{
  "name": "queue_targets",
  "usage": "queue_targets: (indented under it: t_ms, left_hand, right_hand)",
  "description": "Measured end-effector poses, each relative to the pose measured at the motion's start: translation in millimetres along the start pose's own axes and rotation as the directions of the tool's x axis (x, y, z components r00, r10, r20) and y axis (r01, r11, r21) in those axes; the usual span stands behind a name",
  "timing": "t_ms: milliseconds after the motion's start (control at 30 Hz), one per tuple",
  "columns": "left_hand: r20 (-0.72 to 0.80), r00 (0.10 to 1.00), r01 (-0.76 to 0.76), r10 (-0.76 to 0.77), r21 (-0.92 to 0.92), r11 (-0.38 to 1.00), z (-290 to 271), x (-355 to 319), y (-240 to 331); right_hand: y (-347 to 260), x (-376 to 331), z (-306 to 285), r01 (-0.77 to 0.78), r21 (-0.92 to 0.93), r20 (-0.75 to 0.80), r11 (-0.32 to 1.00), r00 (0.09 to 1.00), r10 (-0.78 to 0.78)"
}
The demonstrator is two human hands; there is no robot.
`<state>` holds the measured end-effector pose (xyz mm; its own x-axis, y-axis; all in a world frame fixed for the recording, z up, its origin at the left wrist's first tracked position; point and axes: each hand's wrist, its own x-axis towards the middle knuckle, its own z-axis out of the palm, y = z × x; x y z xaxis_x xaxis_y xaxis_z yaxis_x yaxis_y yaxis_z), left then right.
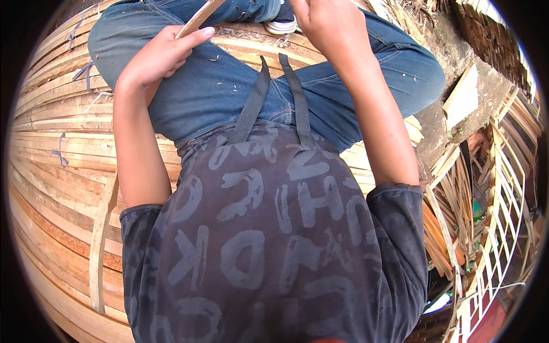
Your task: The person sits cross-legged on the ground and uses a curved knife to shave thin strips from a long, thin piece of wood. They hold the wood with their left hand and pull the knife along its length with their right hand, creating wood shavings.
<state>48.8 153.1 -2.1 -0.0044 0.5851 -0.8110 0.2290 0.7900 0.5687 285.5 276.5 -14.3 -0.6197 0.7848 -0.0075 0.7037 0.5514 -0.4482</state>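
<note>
My left hand is closed around a flat wooden strip, its thumb lying along the near side. The strip slants up from beside my left wrist, over my bent left leg, and leaves the view at the top edge. My right hand is raised above my right shin with its fingers curled. Its fingertips are cut off by the top edge, so what it grips cannot be made out. Small pale shavings lie on my blue jeans.
Long stacked wooden slats spread under me and to the left, some tied with blue cord. A loose slat lies across them. On the right are a pale board piece, an open lattice and bundled thin strips.
</note>
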Motion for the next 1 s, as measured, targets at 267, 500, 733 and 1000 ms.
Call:
queue_targets:
  t_ms: [267, 500, 733, 1000]
  left_hand:
    - [0.021, 0.998, -0.055, 0.053, 0.072, 0.996, 0.4, 0.2, -3.7]
    - [0.007, 0.996, -0.089, 0.089, 0.172, 0.981, 2.1, 9.3, -5.2]
    - [0.113, 0.992, -0.059, 0.065, -0.05, 0.997, -14.6, 5.9, -6.4]
    - [0.108, 0.993, -0.034, 0.046, -0.107, 0.994, -9.9, 8.6, -7.3]
  right_hand:
    - [46.7, 5.1, 4.5, -0.021, -0.071, -0.138, 0.997, 0.99, 0.011]
    - [52.8, 2.4, 9.5, -0.062, -0.207, -0.146, 0.976, 0.989, 0.032]
    - [202.4, 5.3, -21.4, -0.612, -0.091, -0.325, 0.786, 0.764, 0.557]
    - [81.1, -22.4, 12.8, -0.291, 0.169, -0.113, 0.942, 0.943, 0.312]
